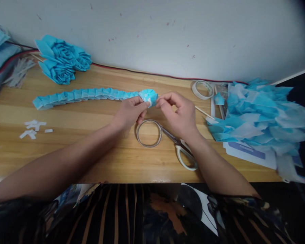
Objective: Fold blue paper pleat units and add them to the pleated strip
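Note:
A long pleated strip of blue paper [86,95] lies across the wooden table [73,149], and its right end is rolled into a small coil [149,95]. My left hand [129,114] pinches that coil from the left, fingers closed on it. My right hand [179,113] meets it from the right, fingertips pinched at a small white piece on the coil. A tape roll [149,133] lies flat just below both hands. White-handled scissors [184,152] lie under my right wrist.
Finished blue paper flowers [62,59] sit at the back left near the wall. A heap of cut blue and white paper [259,115] covers the right side. A second tape roll [202,89] and a thin stick [202,112] lie near it. White scraps [34,128] lie at the left.

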A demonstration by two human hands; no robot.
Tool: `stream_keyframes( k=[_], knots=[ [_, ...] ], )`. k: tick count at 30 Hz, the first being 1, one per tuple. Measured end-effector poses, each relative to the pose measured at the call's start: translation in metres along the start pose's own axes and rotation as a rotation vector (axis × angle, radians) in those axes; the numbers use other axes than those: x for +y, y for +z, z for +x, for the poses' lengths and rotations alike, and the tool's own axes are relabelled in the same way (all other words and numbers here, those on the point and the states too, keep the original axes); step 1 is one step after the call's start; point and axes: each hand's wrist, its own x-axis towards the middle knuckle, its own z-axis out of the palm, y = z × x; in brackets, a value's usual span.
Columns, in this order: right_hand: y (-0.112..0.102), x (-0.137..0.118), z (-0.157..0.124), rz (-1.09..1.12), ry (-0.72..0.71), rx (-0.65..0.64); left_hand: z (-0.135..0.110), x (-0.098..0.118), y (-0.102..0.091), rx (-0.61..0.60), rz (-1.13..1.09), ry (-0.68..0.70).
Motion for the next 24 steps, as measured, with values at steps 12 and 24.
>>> stream_keyframes(
  k=[12,24],
  knots=[
    [0.015,0.026,0.003,0.495,0.296,-0.211,0.0,-0.002,-0.002,-0.009,0.027,0.016],
    [0.022,0.033,0.007,0.471,0.307,-0.225,0.002,-0.001,-0.003,-0.046,0.016,-0.022]
  ],
)
